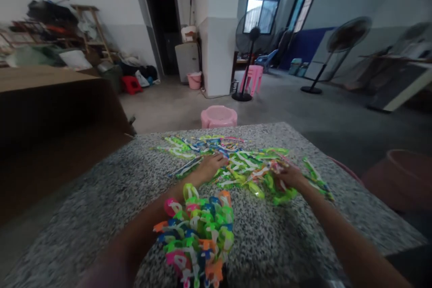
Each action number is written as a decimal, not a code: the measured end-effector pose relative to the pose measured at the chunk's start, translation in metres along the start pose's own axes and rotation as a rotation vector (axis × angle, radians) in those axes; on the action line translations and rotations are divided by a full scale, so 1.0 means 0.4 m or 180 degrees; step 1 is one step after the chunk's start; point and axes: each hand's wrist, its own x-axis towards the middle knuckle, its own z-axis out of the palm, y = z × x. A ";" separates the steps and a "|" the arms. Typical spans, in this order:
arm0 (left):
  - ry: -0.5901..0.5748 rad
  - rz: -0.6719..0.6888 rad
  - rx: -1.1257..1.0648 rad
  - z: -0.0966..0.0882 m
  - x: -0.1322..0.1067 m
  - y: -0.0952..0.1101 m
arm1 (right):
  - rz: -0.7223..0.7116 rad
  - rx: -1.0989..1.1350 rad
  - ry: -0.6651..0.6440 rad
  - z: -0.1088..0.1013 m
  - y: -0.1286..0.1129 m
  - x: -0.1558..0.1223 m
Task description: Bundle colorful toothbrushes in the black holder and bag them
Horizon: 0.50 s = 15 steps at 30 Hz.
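Note:
A loose pile of flat plastic strips (232,162) in green, white and blue lies across the far half of a speckled granite table (118,193). My left hand (211,166) lies on the pile's near left side, and I cannot tell whether its fingers grip a strip. My right hand (290,177) pinches green and pink strips at the pile's right side. Between my forearms and nearest me stands a tall linked bunch of multicoloured plastic pieces (194,234), in pink, orange, blue and green. Its lower end is cut off by the frame.
A large cardboard box (57,99) stands along the table's left side. A pink plastic stool (218,117) sits just beyond the far edge, and a brown basin (398,180) is at the right. Standing fans (349,40), a pink chair and cluttered shelves stand farther back.

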 end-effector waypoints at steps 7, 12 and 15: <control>0.1984 -0.1459 -0.0498 -0.233 -0.208 0.014 | 0.0222 0.0324 0.0259 -0.084 0.019 -0.109; 0.1898 -0.1522 0.1028 -0.368 -0.448 0.072 | -0.1012 -0.0201 0.0520 -0.044 -0.051 -0.266; 0.0497 -0.1462 0.1676 -0.332 -0.514 0.108 | -0.2046 -0.1162 -0.0033 -0.020 -0.123 -0.321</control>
